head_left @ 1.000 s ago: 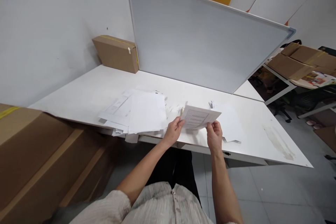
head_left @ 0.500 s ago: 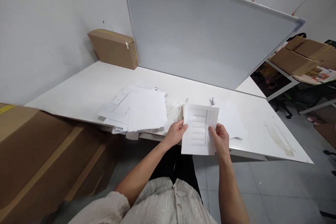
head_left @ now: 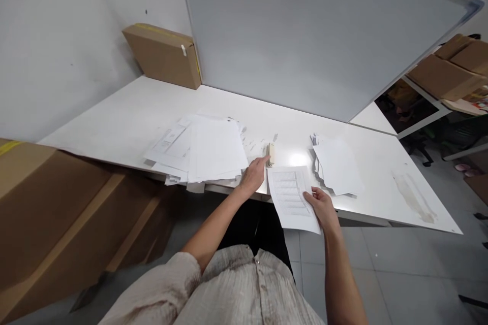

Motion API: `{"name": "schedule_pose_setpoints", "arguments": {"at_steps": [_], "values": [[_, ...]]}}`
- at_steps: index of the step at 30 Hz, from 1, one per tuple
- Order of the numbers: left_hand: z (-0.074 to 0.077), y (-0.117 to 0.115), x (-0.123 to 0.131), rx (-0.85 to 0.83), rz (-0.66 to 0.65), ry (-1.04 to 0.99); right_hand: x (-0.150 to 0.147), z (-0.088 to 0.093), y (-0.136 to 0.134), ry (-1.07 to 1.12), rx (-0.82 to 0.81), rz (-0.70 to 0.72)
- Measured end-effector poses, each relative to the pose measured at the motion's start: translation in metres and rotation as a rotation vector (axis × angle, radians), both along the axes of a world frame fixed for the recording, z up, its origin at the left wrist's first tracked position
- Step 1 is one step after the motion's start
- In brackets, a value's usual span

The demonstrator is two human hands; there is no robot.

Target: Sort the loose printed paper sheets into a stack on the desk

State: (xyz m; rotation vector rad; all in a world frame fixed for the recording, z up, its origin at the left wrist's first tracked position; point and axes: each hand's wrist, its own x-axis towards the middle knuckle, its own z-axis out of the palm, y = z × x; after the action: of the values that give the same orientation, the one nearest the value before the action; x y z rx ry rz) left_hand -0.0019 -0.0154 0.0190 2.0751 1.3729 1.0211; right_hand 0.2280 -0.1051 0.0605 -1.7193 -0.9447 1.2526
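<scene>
My right hand pinches a printed sheet of paper by its right edge, thumb on top. Rows of a table cover the sheet, and its lower end hangs past the desk edge. At its upper left corner sits a small cream stapler. My left hand is off the paper, with a finger stretched out to the stapler's near left side, apparently touching it; the other fingers are partly hidden. To the left lies a spread pile of papers, and to the right a smaller stack of papers.
The white desk backs onto a large whiteboard. A flat cardboard box leans at the back left. Large cardboard boxes stand on the floor at the left. More boxes rest on another table at the right.
My left hand has let go of the sheet and moved up to the stapler. The right hand still holds the sheet, now tilted and lower, uncovering the stapler. The view has shifted slightly.
</scene>
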Motion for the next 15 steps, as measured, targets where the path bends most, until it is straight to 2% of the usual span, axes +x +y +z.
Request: {"name": "schedule_pose_setpoints", "arguments": {"at_steps": [4, 9, 15], "values": [[-0.001, 0.003, 0.001, -0.007, -0.031, 0.018, -0.007, -0.006, 0.012, -0.001, 0.006, -0.024], [-0.002, 0.001, 0.001, -0.051, -0.028, 0.055, -0.007, -0.012, 0.013, 0.014, 0.003, -0.042], [-0.011, 0.003, 0.004, 0.013, -0.013, 0.120, -0.007, -0.015, 0.014, 0.030, 0.008, -0.049]]}}
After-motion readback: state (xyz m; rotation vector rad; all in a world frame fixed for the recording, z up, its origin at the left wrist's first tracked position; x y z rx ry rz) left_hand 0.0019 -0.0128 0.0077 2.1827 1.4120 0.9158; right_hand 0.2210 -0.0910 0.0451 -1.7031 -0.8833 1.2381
